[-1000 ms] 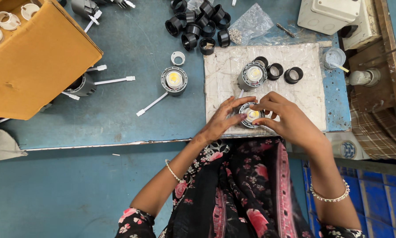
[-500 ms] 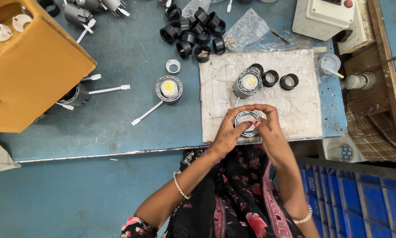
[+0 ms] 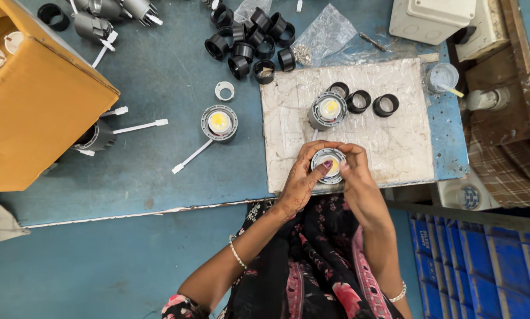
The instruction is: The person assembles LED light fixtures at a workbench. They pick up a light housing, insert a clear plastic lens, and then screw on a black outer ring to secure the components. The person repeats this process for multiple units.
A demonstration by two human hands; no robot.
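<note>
Left hand [image 3: 297, 186]: fingers curled round the left rim of the round grey lamp housing with yellow centre [image 3: 329, 165].
Right hand [image 3: 355, 183]: clasping the same housing from the right.
Housing: at the near edge of the white marble slab [image 3: 395, 147], face up, axis vertical, between both hands, equally near.
Farther on the slab: a second grey lamp housing [image 3: 327, 111], black plastic rings [image 3: 371, 103].
Left of the slab: orange cardboard box [image 3: 35, 112].

Bright, even overhead light, soft short shadows, sharp focus throughout
</note>
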